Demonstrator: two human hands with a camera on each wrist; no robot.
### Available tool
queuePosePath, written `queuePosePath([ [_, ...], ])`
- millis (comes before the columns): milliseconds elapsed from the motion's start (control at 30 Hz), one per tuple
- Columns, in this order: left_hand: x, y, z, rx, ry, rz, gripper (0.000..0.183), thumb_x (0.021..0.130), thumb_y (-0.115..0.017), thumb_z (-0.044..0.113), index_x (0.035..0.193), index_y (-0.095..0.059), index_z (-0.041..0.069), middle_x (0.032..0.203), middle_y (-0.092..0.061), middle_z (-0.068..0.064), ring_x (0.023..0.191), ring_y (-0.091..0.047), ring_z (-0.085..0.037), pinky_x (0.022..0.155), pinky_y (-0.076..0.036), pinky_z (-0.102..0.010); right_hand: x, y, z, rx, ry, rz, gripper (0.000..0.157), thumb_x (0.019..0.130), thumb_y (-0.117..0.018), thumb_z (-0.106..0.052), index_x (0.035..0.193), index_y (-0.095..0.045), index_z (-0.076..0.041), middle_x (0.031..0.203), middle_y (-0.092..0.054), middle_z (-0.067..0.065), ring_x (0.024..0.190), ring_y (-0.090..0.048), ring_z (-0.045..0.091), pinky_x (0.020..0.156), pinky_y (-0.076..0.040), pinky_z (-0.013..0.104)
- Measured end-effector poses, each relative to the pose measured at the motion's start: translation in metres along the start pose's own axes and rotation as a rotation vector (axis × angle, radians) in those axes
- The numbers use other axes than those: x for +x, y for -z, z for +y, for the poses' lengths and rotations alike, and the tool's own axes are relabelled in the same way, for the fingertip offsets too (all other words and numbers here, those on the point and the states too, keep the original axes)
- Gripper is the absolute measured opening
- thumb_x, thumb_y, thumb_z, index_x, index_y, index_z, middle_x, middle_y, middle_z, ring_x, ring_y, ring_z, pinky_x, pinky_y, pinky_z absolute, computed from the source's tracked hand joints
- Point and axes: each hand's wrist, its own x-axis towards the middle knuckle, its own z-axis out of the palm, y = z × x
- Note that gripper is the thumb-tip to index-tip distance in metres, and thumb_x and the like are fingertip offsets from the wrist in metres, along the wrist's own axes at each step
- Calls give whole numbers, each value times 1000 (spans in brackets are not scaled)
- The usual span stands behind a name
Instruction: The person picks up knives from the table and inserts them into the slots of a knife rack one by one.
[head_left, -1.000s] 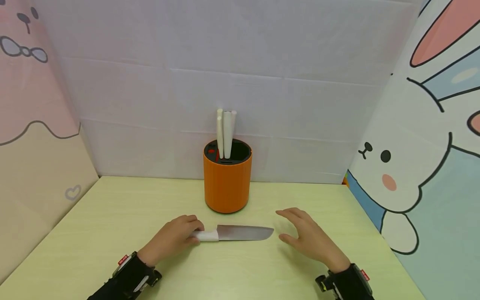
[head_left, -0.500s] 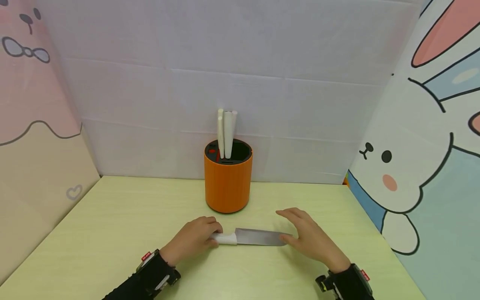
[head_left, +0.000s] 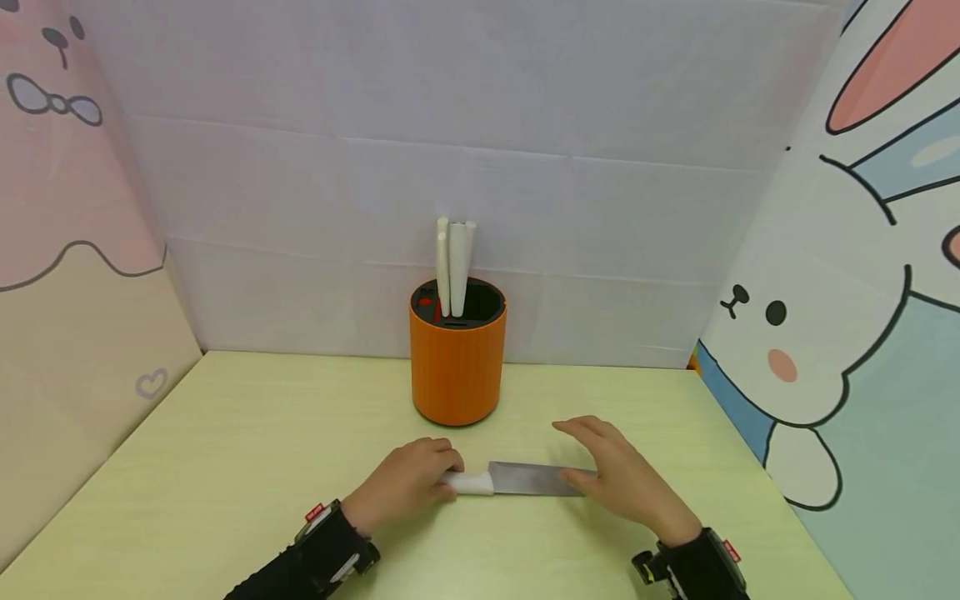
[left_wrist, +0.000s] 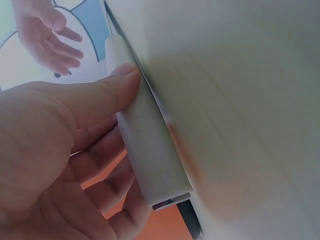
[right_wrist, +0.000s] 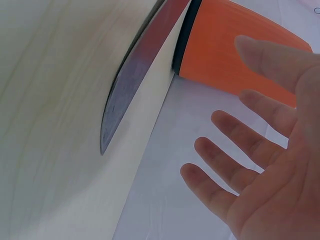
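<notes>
A kitchen knife (head_left: pixel 529 478) with a broad steel blade and a white handle (left_wrist: pixel 150 140) lies low over the table, blade toward the right. My left hand (head_left: pixel 408 483) grips the handle, thumb on one side and fingers round the other in the left wrist view. Beside the blade's tip, my right hand (head_left: pixel 618 479) is held with fingers spread and nothing in them. Its thumb overlaps the tip in the head view, but the right wrist view shows the blade (right_wrist: pixel 131 75) apart from the fingers.
Behind the knife stands an orange knife block (head_left: pixel 456 375) with a black top and several white handles (head_left: pixel 456 267) upright in it. A white sheet (head_left: pixel 600 250) backs the pale wooden table (head_left: pixel 300 408), and printed panels flank it.
My left hand has carried the knife to the right and slightly nearer, bringing the blade's tip to my right hand's thumb in the head view. The right hand has stayed in place.
</notes>
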Motion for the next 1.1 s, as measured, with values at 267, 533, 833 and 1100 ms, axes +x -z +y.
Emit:
queuePosePath([
  [267,0,0,3,2,19,-7,25,78,-80,27,98,-66,19,94,-57,9,82,-50,-8,73,-49,-27,0,-1,1,-8,10,6,63,81,-78,-26,137,-48,-22,128,-50,-3,119,-45,16,94,-46,42],
  [533,-1,2,3,-26,35,-31,27,80,-79,28,102,-67,19,97,-59,8,85,-51,-8,77,-49,-30,0,-2,1,-8,1,4,62,82,-78,-26,137,-48,-23,127,-50,-3,118,-46,17,93,-46,42],
  [833,-4,12,-4,-41,46,-33,37,82,-76,32,114,-66,17,107,-61,6,95,-55,-11,82,-50,-34,-1,-1,0,-14,23,14,62,82,-77,-26,137,-48,-23,127,-50,-3,117,-46,15,92,-47,41],
  [1100,-8,30,-18,-122,131,12,44,89,-67,44,126,-58,23,115,-59,6,100,-56,-13,81,-51,-34,9,-7,-16,15,90,-6,58,82,-76,-20,135,-50,-20,126,-51,-2,115,-46,14,91,-48,39],
])
